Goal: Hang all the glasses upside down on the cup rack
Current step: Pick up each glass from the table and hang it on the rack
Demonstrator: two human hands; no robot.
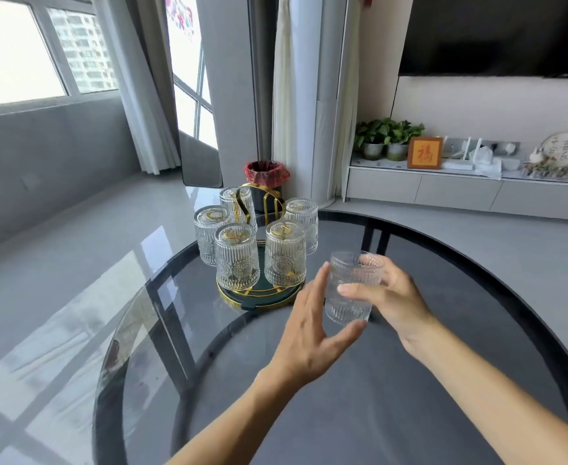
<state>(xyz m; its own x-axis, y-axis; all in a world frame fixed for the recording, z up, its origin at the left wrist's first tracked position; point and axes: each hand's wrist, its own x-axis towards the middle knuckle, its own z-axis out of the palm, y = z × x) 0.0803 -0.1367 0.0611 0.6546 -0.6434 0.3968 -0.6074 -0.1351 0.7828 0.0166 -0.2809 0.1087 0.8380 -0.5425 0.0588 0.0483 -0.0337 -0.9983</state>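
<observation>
Clear ribbed glasses (237,255) with round flower medallions, gold wire rack (273,199) on dark green tray (269,298), smoky grey glass table (410,380), red-lined bin (266,174)

Head view, down over glass table (410,380)

Both hands forward, right hand (388,297) curled in a grip, left hand (312,325) spread, perhaps touching.

Upright ribbed glass (349,290) in right hand (393,300), left hand (309,333) open beside it, near gold cup rack (259,297) with five inverted glasses.
</observation>
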